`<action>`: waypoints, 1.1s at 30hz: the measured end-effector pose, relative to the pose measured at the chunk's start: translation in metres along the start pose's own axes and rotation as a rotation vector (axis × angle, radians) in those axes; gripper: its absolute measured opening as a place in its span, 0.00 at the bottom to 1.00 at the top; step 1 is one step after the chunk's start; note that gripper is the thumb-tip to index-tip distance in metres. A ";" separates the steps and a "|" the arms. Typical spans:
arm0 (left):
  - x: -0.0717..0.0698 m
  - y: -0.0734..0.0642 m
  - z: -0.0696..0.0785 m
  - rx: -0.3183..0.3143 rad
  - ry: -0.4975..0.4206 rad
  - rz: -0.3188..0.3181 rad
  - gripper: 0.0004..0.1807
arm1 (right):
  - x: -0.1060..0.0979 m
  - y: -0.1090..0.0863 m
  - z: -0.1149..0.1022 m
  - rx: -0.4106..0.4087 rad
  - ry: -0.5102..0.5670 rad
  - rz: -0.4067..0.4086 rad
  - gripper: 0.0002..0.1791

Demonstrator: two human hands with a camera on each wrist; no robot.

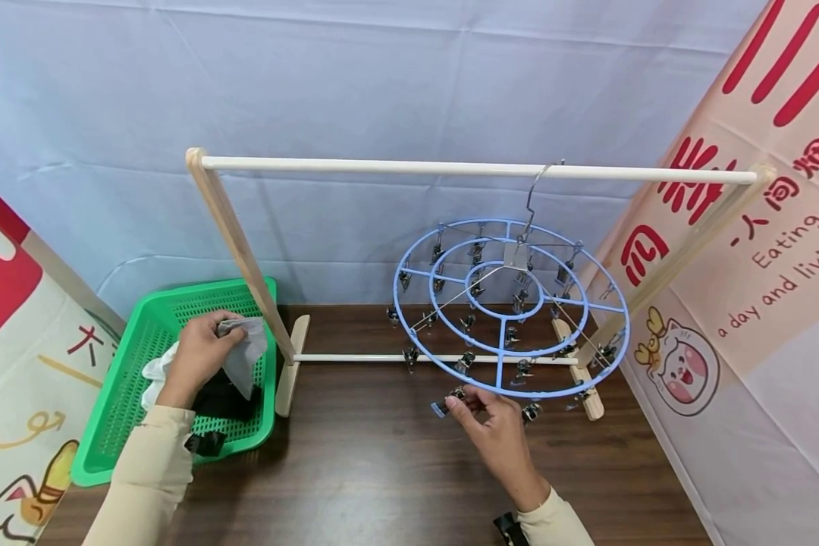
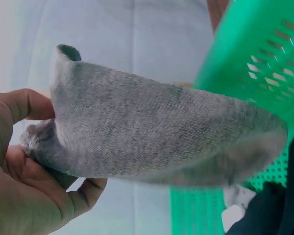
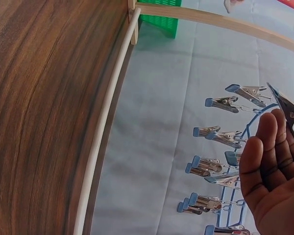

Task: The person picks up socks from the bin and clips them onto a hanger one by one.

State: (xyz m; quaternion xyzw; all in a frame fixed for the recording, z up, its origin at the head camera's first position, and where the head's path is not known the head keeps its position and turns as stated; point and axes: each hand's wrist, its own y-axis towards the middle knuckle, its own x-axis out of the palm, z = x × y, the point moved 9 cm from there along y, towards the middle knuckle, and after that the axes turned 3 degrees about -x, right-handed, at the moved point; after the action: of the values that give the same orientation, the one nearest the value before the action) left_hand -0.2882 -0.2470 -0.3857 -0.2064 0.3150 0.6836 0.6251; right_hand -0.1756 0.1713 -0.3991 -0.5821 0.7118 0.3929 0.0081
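Pinched between the thumb and fingers of my left hand [image 1: 201, 345] is a grey sock [image 2: 157, 122]; it hangs over the green basket [image 1: 109, 409]. In the left wrist view the sock stretches toward the basket's side, its far end blurred. My right hand [image 1: 494, 432] grips a metal clip [image 1: 456, 394] with blue tips at the near edge of the round blue hanger [image 1: 500, 375]. The right wrist view has this clip at its right edge, by the fingertips, partly cut off. Several more clips [image 3: 223, 104] dangle from the hanger's rings.
A white top rail [image 1: 382, 165] carries the hanger by its metal hook [image 1: 532, 193]. Wooden posts [image 1: 239, 250] support the rail, and a low white bar [image 1: 382, 359] runs above the brown table [image 1: 355, 455]. Black cloth [image 1: 221, 398] and white cloth [image 1: 155, 379] lie in the basket.
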 end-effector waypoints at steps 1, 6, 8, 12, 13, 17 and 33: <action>0.001 -0.002 0.004 0.017 -0.008 -0.006 0.11 | 0.000 0.000 0.000 0.001 0.001 0.000 0.07; 0.008 -0.009 0.027 0.100 -0.030 -0.041 0.10 | 0.002 0.000 0.002 0.011 0.018 -0.009 0.05; 0.012 -0.011 0.035 0.116 -0.047 -0.063 0.08 | 0.003 0.000 0.003 0.018 0.028 -0.014 0.05; 0.020 -0.016 0.048 0.122 -0.074 -0.110 0.06 | 0.004 0.000 0.005 0.039 0.041 -0.026 0.04; 0.022 -0.017 0.050 0.123 -0.073 -0.123 0.06 | 0.004 0.000 0.005 0.043 0.045 -0.030 0.04; 0.032 -0.020 0.058 0.127 -0.071 -0.176 0.05 | 0.005 0.001 0.003 0.055 0.061 -0.044 0.03; 0.076 -0.037 0.084 0.279 -0.131 -0.269 0.16 | 0.010 0.002 0.003 0.051 0.087 -0.041 0.03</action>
State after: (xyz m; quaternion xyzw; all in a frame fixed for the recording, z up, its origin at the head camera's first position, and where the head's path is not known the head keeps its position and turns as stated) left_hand -0.2522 -0.1328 -0.3833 -0.1134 0.3349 0.5556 0.7525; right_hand -0.1823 0.1644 -0.4047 -0.6128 0.7092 0.3486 -0.0001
